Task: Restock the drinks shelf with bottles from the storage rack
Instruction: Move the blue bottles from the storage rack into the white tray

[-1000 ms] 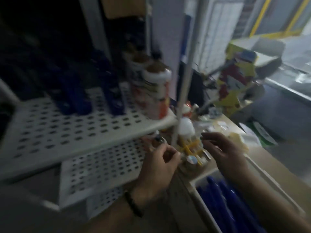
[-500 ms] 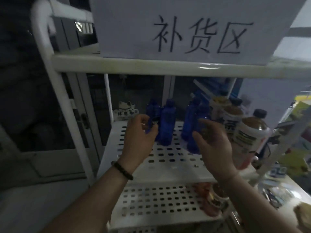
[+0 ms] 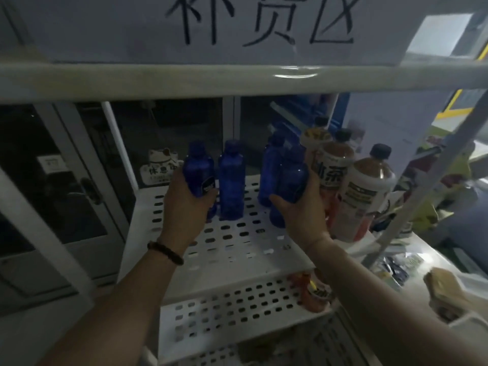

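Blue bottles (image 3: 231,178) stood on perforated shelf (image 3: 237,241); left hand (image 3: 188,199) clasped one (image 3: 198,171), right hand (image 3: 301,210) clasped another (image 3: 293,178).

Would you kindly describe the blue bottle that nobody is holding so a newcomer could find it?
Find the white perforated metal shelf under the handwritten paper sign. Among its translucent blue plastic bottles, take the upright one immediately right of the left hand. It alone stands free in front; its neighbours are gripped or further back.

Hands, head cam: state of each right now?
Left hand: closed around a blue bottle.
Right hand: closed around another blue bottle.
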Action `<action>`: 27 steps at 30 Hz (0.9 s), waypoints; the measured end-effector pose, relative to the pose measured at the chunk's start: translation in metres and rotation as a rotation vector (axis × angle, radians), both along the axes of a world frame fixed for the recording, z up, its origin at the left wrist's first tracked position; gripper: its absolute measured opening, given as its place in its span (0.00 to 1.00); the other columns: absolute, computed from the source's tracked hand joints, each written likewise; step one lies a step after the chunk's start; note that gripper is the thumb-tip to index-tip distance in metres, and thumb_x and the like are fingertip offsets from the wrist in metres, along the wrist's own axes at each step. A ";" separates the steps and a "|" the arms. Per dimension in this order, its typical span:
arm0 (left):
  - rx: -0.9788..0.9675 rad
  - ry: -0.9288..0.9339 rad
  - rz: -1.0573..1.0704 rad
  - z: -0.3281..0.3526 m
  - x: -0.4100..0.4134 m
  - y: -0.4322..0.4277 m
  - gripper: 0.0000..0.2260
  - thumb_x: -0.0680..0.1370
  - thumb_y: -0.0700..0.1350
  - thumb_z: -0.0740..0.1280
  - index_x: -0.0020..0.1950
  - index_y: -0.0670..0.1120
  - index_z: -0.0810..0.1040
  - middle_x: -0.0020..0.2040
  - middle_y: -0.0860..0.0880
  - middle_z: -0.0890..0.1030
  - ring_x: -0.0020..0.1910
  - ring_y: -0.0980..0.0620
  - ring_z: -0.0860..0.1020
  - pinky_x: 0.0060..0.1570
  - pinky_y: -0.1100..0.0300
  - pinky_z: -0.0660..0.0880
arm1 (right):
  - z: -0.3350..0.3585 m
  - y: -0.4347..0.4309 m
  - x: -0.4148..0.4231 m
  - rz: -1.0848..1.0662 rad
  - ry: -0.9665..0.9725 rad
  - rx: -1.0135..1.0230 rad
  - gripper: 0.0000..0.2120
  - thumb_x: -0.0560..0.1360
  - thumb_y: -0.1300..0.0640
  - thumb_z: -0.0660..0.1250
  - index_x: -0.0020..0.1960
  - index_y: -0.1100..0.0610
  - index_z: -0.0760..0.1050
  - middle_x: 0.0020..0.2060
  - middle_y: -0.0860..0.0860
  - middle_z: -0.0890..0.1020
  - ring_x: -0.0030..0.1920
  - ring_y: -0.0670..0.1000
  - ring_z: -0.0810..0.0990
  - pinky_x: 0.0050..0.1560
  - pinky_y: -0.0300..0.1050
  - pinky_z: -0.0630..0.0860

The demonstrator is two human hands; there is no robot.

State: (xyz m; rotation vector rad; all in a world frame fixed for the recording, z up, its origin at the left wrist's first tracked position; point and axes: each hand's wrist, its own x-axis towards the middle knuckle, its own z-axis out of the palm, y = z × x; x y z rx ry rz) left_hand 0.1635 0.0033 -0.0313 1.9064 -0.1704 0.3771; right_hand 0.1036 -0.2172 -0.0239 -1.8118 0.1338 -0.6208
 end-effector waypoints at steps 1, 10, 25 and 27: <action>-0.017 -0.042 0.038 0.003 -0.016 -0.001 0.24 0.77 0.43 0.77 0.68 0.53 0.71 0.59 0.55 0.79 0.50 0.62 0.78 0.53 0.65 0.72 | 0.001 -0.004 -0.009 0.017 0.005 -0.002 0.36 0.71 0.59 0.79 0.72 0.46 0.64 0.62 0.36 0.75 0.60 0.29 0.75 0.61 0.31 0.73; -0.051 0.074 -0.300 0.004 -0.153 -0.116 0.33 0.67 0.64 0.79 0.68 0.58 0.73 0.58 0.62 0.83 0.57 0.61 0.83 0.56 0.53 0.82 | -0.002 -0.121 -0.159 0.226 0.125 0.007 0.40 0.69 0.59 0.78 0.77 0.51 0.65 0.63 0.52 0.82 0.61 0.54 0.83 0.61 0.54 0.81; 0.235 0.883 -0.602 -0.228 -0.297 -0.440 0.15 0.71 0.57 0.81 0.46 0.49 0.81 0.38 0.55 0.83 0.37 0.58 0.82 0.38 0.58 0.81 | -0.206 -0.384 -0.335 -0.233 0.839 -0.272 0.37 0.70 0.53 0.79 0.75 0.49 0.69 0.59 0.49 0.80 0.54 0.48 0.80 0.59 0.44 0.75; 0.181 0.988 -0.597 -0.242 -0.302 -0.458 0.18 0.70 0.59 0.80 0.49 0.48 0.82 0.40 0.51 0.86 0.38 0.52 0.86 0.41 0.53 0.86 | -0.226 -0.395 -0.340 -0.267 0.897 -0.316 0.39 0.70 0.51 0.79 0.77 0.50 0.67 0.64 0.51 0.80 0.60 0.52 0.80 0.64 0.49 0.76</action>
